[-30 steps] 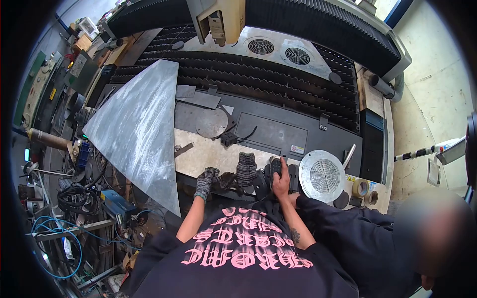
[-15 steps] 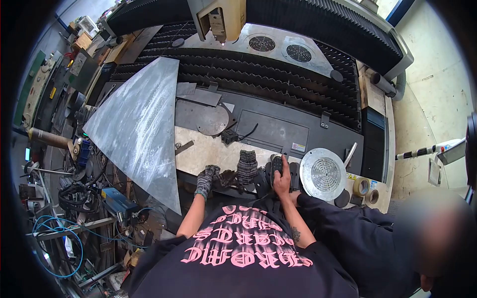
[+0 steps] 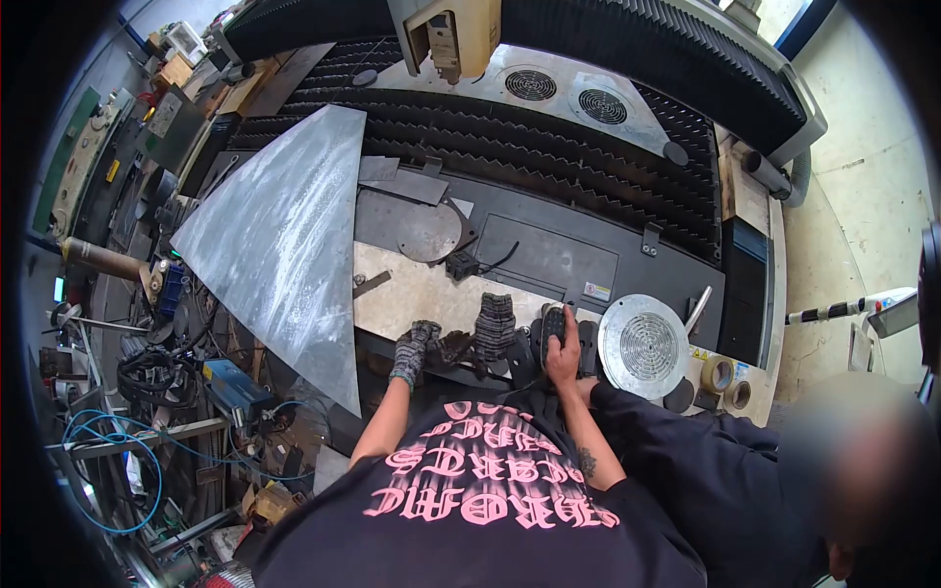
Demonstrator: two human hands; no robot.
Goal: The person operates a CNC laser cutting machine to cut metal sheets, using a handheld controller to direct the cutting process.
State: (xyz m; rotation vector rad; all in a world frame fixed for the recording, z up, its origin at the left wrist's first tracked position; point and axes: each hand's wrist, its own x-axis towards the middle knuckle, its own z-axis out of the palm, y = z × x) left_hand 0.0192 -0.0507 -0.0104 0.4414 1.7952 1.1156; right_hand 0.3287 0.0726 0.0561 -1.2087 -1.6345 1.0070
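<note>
My left hand (image 3: 416, 347), in a grey knitted glove, rests at the front edge of a pale board (image 3: 417, 294). Its fingers are slightly bent, with nothing visible in them. My bare right hand (image 3: 563, 361) is closed around a black handheld remote (image 3: 553, 323), one digit stretched along its side. Between the hands lies a loose grey knitted glove (image 3: 495, 325), beside a dark, crumpled item (image 3: 455, 349) that I cannot make out. Right of the remote sits a round metal disc (image 3: 643, 345) with slotted rings.
A large triangular metal sheet (image 3: 284, 245) juts over the left front edge. Behind stands a cutting machine's head (image 3: 451, 44) above a slatted bed (image 3: 510, 147) with a cut sheet (image 3: 637, 108). A co-worker's dark sleeve (image 3: 676, 431) is close on my right, near tape rolls (image 3: 718, 373).
The view has shifted slightly, so the scene sits a little further right. A bright point under the machine's head is no longer visible. Both hands keep their places.
</note>
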